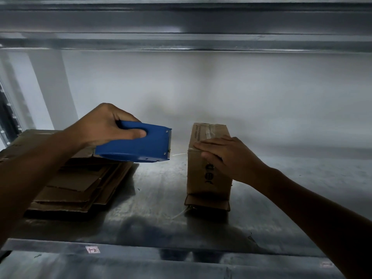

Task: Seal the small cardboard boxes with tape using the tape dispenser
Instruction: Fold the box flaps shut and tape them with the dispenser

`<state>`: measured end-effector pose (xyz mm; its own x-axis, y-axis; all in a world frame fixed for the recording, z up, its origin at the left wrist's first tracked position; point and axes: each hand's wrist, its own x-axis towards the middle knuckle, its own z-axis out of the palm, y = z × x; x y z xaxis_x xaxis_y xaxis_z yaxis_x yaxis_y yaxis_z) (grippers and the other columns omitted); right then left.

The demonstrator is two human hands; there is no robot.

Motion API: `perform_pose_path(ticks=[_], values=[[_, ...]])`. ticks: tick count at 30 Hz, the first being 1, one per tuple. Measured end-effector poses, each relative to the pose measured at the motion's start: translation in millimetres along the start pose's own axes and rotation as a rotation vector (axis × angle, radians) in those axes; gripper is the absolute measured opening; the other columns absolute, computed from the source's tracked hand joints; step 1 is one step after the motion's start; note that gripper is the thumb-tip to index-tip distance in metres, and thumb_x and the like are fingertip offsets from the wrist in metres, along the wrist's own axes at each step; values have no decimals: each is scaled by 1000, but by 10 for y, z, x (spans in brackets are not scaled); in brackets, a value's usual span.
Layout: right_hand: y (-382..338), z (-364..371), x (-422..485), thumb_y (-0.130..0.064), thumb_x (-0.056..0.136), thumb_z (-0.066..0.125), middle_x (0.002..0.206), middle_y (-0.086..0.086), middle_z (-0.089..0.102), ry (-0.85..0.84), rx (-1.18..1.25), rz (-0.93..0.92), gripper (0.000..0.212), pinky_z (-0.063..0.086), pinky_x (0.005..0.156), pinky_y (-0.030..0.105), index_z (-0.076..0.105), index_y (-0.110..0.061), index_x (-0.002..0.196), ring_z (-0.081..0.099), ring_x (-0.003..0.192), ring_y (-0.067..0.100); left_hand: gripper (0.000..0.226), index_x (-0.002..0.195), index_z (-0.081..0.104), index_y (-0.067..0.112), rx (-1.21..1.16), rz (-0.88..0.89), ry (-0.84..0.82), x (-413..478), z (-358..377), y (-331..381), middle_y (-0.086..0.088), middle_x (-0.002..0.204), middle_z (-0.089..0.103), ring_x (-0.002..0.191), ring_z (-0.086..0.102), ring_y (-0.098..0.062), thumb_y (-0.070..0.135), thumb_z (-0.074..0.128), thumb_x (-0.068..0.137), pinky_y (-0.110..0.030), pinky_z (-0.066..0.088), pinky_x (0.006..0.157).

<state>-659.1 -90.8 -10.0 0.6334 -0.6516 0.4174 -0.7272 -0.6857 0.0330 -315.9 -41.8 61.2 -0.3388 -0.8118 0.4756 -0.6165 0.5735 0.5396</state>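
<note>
A small cardboard box (201, 174) stands upright on the metal shelf (157, 198), right of centre, with clear tape across its top face. My right hand (227, 158) rests on the box's top front edge, fingers laid flat over the tape end. My left hand (104, 125) grips a blue tape dispenser (141, 146) held in the air to the left of the box, its toothed blade facing the box. A thin strand of tape runs from the blade toward the box edge. The box's bottom flaps stick out at its base.
A stack of flattened cardboard boxes (76, 186) lies on the shelf at the left, under the dispenser. The shelf has a back wall (201, 87), an upper shelf (181, 27) overhead and a front lip with a small label (92, 249).
</note>
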Motion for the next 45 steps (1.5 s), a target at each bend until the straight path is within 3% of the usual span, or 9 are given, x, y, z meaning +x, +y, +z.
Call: perform_pose_path(ticks=[6, 11, 17, 20, 25, 30, 33, 37, 45], values=[[-7, 22, 13, -71, 94, -6, 148, -4, 54, 10, -6, 15, 81, 40, 110, 47, 46, -38, 148, 47, 139, 22, 18, 97, 81, 31, 167, -11, 9, 58, 86, -15, 18, 89, 78, 84, 73, -2, 37, 79, 80, -13, 54, 75], [12, 49, 37, -70, 95, -5, 147, -1, 55, 8, -6, 7, 83, 38, 110, 46, 48, -34, 147, 49, 138, 25, 49, 96, 81, 38, 365, -10, 32, 185, 270, -13, 19, 79, 76, 73, 70, -5, 75, 64, 70, -31, 58, 73], [-8, 56, 27, -62, 101, 7, 139, 6, 63, 40, 26, -31, 75, 38, 106, 40, 59, -24, 140, 58, 129, 30, 55, 95, 80, 41, 437, 10, 89, 317, 460, -47, 18, 78, 75, 72, 68, -3, 80, 55, 66, -36, 59, 73], [1, 38, 1, -65, 100, 4, 145, -2, 58, -1, 2, -17, 73, 41, 109, 46, 52, -34, 145, 52, 135, 24, 49, 93, 77, 39, 853, -65, -9, 352, 478, -122, 12, 84, 72, 82, 63, -13, 80, 55, 77, -35, 54, 77], [-44, -34, -1, -56, 101, 17, 141, -7, 60, 60, -32, -11, 59, 45, 103, 39, 55, -35, 142, 55, 131, 17, 64, 98, 77, 47, 638, -129, 90, 155, 534, -318, 14, 86, 75, 86, 66, -12, 87, 42, 63, -33, 55, 84], [-268, -67, 43, -39, 103, 28, 113, 0, 67, 113, -199, -34, 39, 41, 66, 31, 58, -23, 121, 63, 94, 22, 60, 86, 77, 44, 684, -61, 172, 169, 548, -304, 11, 72, 73, 74, 65, -18, 83, 37, 65, -37, 57, 75], [-311, 21, 51, -52, 105, 27, 123, 4, 67, 121, -289, 10, 49, 53, 74, 39, 56, -27, 136, 65, 103, 27, 45, 64, 60, 41, 708, 8, 240, 119, 552, -449, 8, 56, 60, 57, 62, -21, 78, 39, 77, -39, 57, 62], [-262, 3, 102, -48, 104, 29, 121, 4, 67, 100, -323, 18, 48, 57, 72, 41, 54, -35, 142, 67, 102, 29, 69, 91, 70, 33, 711, -30, 245, 9, 688, -646, 7, 78, 69, 71, 67, -20, 87, 28, 86, -40, 55, 70], [-338, -102, 78, -49, 107, 18, 145, -2, 54, 42, -225, 64, 49, 49, 93, 44, 43, -42, 149, 50, 131, 27, 60, 95, 73, 18, 683, 256, 399, -200, 1107, -587, -1, 66, 68, 50, 59, -18, 68, 40, 96, -29, 51, 46]])
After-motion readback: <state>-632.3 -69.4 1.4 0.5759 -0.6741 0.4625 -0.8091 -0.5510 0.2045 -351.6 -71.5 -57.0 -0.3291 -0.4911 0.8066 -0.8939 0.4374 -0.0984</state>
